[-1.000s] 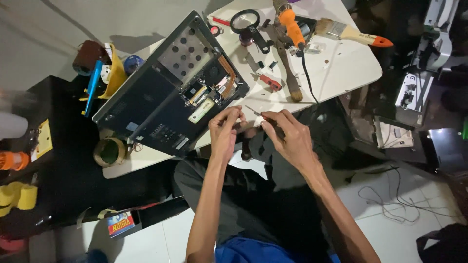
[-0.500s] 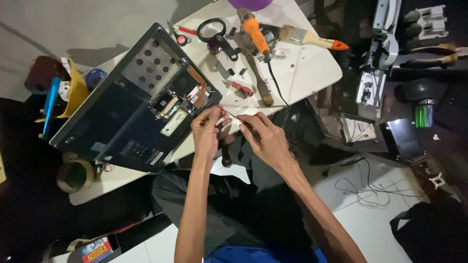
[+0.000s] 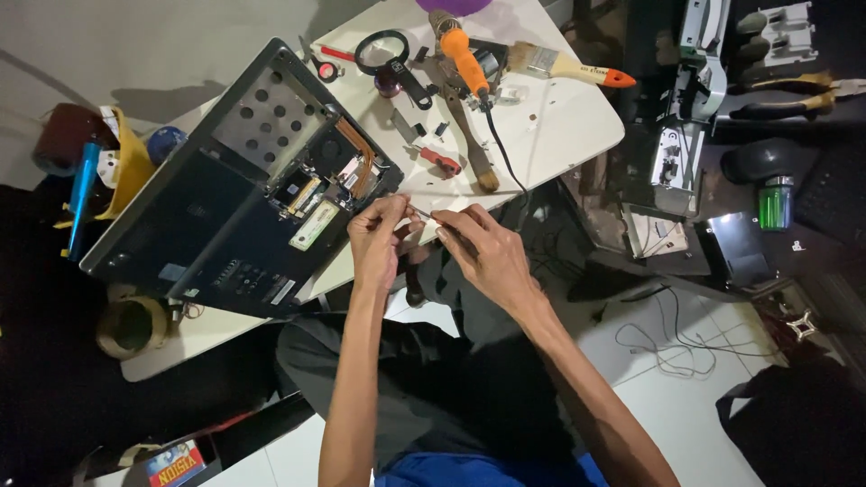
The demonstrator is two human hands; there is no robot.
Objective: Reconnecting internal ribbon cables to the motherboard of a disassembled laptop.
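I hold a small white strip (image 3: 424, 216) between both hands at the near edge of the white worktop (image 3: 577, 126). My left hand (image 3: 377, 242) pinches one end and my right hand (image 3: 483, 248) pinches the other, so it stays stretched just beside the opened laptop (image 3: 225, 189), whose underside faces up. Far from me lie an orange-handled tool (image 3: 465, 56) and a paintbrush (image 3: 564, 65).

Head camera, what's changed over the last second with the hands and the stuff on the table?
Little changed. Both hands stay together at the table's near edge, the left hand and right hand still pinching a small pale part between their fingertips. Nothing was let go or picked up. The opened laptop, paintbrush and orange-handled tool lie as before; only the camera's framing shifted.
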